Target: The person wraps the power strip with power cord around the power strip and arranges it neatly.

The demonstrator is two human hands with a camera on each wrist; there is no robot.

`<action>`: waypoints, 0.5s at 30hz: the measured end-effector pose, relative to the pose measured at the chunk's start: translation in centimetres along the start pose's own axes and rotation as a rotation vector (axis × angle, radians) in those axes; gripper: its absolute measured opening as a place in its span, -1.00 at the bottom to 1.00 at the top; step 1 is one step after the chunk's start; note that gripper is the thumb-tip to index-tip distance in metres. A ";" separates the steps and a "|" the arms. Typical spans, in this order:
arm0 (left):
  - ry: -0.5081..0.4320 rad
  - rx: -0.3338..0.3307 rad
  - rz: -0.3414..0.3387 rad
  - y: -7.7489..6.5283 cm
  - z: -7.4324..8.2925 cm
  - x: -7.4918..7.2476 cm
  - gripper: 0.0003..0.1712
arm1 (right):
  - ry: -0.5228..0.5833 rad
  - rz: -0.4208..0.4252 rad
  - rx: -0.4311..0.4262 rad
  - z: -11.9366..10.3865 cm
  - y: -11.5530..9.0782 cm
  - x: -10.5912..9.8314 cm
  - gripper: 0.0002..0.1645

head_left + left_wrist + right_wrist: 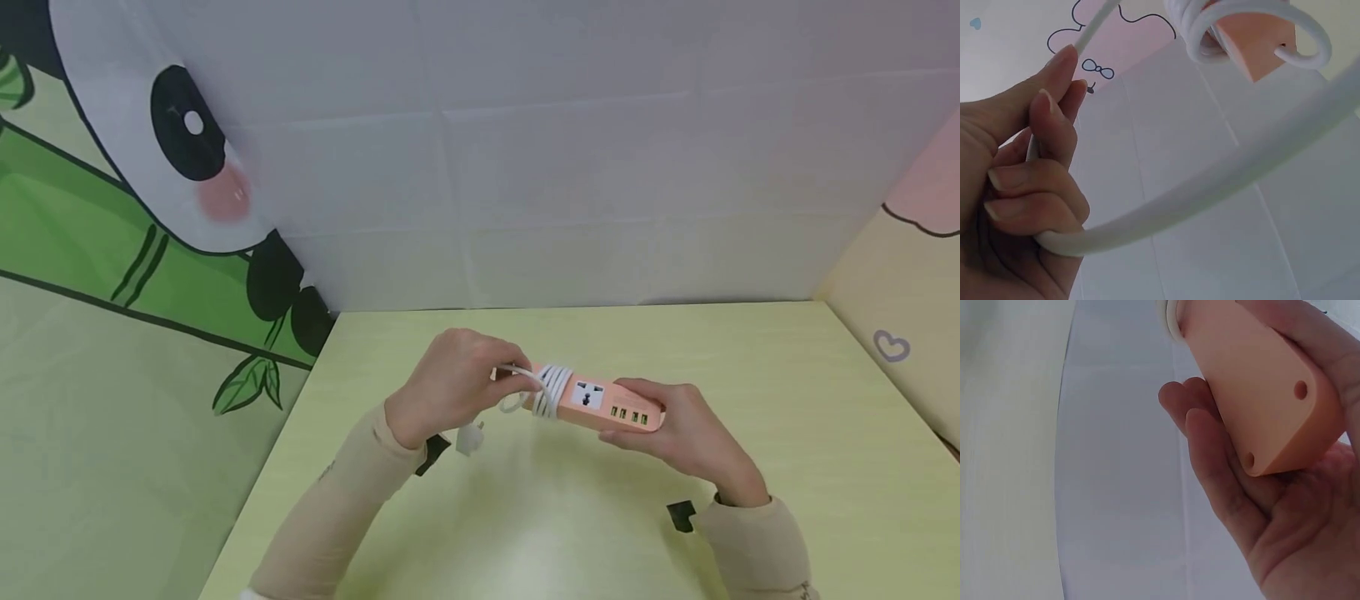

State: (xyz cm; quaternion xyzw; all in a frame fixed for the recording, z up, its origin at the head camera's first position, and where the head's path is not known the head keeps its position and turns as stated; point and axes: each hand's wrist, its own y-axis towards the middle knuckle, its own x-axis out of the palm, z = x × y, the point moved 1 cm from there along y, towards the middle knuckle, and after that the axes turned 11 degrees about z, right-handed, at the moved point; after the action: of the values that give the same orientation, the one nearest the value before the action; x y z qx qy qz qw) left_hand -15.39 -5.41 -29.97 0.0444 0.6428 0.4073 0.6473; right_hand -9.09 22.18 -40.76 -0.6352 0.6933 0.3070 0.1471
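Note:
A pink power strip (617, 406) is held up over the table, its white socket and several USB ports facing the head camera. My right hand (678, 425) grips its right end, thumb and fingers on opposite long sides; the right wrist view shows the strip's plain underside (1254, 387) with two holes. White cord (553, 390) is wound in several turns round the left part. My left hand (468, 383) pinches the loose length of cord (1210, 194), fingers curled round it in the left wrist view. The white plug (470, 438) hangs below the left hand.
The pale yellow-green table (570, 533) lies under both hands. Behind it rises a light grey wall covering (555, 192), with a printed cartoon panel (135, 250) on the left and a cream one (907, 333) on the right. A black patch (681, 516) shows beside the right cuff.

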 end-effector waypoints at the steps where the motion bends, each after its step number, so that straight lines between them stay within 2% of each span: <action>1: -0.005 0.001 -0.002 0.1 -0.2 0.0 -0.82 | 0.006 -0.006 -0.008 -0.1 0.0 0.0 -0.24; 9: -0.074 -0.040 -0.031 1.1 -1.6 0.3 -0.80 | 0.044 -0.033 -0.053 -0.5 -0.2 0.3 -0.35; 15: -0.159 -0.053 -0.025 1.6 -2.8 0.6 -0.77 | 0.083 -0.067 -0.095 -0.5 -0.2 0.6 -0.41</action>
State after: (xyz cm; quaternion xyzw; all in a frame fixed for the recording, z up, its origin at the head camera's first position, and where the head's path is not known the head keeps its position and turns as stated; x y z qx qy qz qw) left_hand -18.65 -5.24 -29.99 0.0514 0.5789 0.4114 0.7021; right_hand -8.89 21.37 -40.76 -0.6765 0.6618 0.3079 0.0978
